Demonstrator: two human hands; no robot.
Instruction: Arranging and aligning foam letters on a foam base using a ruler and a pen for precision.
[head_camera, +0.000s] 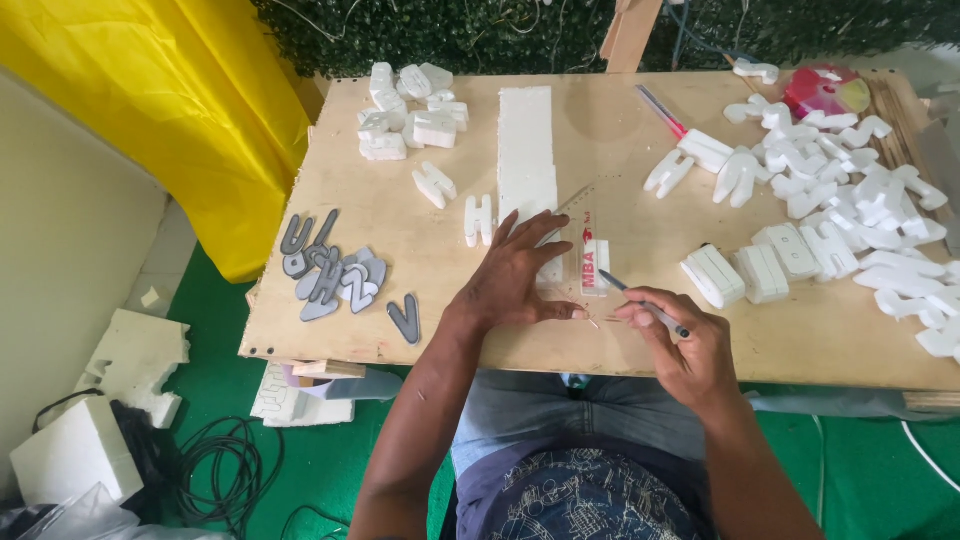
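The left hand (515, 275) lies flat with fingers spread on a clear plastic ruler (585, 245) and on the near end of a long white foam strip (527, 155), pressing both against the plywood board (400, 330). Its thumb points right, along the board's near edge, almost meeting the right hand's fingertips. The right hand (680, 345) pinches a thin dark pen-like tool (640, 300) between thumb and forefinger; the tool slants up to the left, its tip close to the ruler's lower end, just right of the left fingertips. Whether the tip touches the foam cannot be told.

Grey cut-out letters (335, 275) lie in a heap at the board's left. White foam letters (410, 110) sit piled at the far left, and many more white foam pieces (850, 200) cover the right side. A yellow sheet (160, 90) hangs at the left.
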